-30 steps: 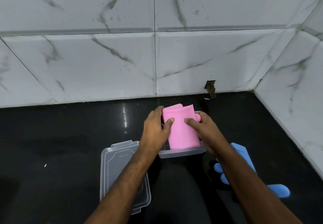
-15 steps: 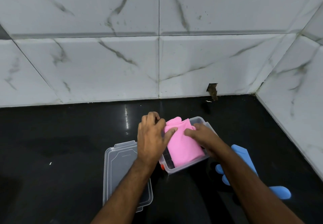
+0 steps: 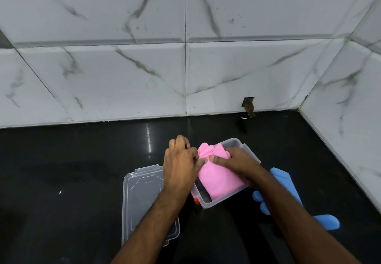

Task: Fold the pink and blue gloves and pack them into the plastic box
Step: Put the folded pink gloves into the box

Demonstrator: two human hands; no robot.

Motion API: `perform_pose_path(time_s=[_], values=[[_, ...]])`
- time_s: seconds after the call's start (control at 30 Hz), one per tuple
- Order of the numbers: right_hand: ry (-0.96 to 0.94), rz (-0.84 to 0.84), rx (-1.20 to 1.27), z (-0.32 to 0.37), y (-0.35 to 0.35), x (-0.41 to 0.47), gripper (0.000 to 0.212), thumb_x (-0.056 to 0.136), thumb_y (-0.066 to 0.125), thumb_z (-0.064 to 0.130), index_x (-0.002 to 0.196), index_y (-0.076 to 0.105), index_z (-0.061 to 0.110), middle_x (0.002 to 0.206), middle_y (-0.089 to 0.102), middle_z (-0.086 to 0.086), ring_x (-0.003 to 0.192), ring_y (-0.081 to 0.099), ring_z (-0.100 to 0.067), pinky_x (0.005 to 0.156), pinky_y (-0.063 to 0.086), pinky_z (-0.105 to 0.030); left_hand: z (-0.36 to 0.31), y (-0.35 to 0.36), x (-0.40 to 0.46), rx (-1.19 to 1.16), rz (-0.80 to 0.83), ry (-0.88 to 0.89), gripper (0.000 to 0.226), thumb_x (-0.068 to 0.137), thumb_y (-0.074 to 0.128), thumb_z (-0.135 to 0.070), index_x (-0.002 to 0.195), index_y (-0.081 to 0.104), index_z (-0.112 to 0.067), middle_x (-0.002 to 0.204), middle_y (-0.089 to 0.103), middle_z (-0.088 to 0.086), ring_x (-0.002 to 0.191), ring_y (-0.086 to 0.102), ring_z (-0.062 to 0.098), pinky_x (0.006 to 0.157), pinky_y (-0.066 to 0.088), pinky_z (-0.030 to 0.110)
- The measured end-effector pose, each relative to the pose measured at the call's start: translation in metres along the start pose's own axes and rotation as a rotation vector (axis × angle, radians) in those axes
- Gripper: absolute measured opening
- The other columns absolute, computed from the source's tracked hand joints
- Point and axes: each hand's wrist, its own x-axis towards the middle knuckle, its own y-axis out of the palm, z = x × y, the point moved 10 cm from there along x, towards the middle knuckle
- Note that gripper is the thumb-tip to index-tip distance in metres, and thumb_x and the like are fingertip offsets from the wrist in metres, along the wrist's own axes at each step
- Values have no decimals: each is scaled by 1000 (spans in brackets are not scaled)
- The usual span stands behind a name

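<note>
Right forearm covers the mid part of the blue glove (image 3: 283, 179); only its cuff end and fingertips show beside the box (image 3: 223, 201). Left hand (image 3: 181, 165) hides the box's left rim and one corner of the lid (image 3: 142, 197); left forearm crosses the lid's near right side. Right hand (image 3: 237, 163) lies over the pink glove (image 3: 218, 183), so the fold under the palm can't be read. Small orange bit at the box's near-left corner too small to tell. Both arms cut off at bottom edge.
</note>
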Motion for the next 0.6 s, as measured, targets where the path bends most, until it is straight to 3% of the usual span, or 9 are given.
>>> perform_pose_path(time_s=[0.2,0.3,0.4,0.5,0.6], values=[[22,46,-53,-3,8,0,52,86,71,57,119,70,16,113,73,-6,103,68,-23,95,56,-47,-1,10,-13,106,107,-62,27,95,66,-41,105,79,-19,114,47,-3,104,45,14,87,48,31],[90,136,47,-9,14,0,53,85,74,55,121,68,16,115,72,-10,104,69,-28,95,57,-50,-1,14,-15,13,148,-106,22,101,59,-32,106,72,-15,117,47,0,104,49,14,87,52,31],[159,211,41,-13,21,1,59,86,74,53,130,61,16,120,69,-9,107,67,-28,97,56,-49,2,18,-16,-131,194,-203,5,100,59,-20,102,58,-15,113,48,3,93,62,20,77,54,36],[176,244,30,-15,29,2,57,88,72,53,131,59,19,121,68,-6,108,66,-27,99,55,-48,4,18,-13,-106,166,-222,22,96,56,-9,107,43,-22,106,53,4,84,63,28,65,46,40],[184,229,46,-16,34,2,56,90,69,53,133,59,17,124,68,-10,111,66,-30,100,54,-49,8,23,-6,-52,210,-210,28,94,64,-17,114,46,-23,108,62,3,92,65,27,70,50,39]])
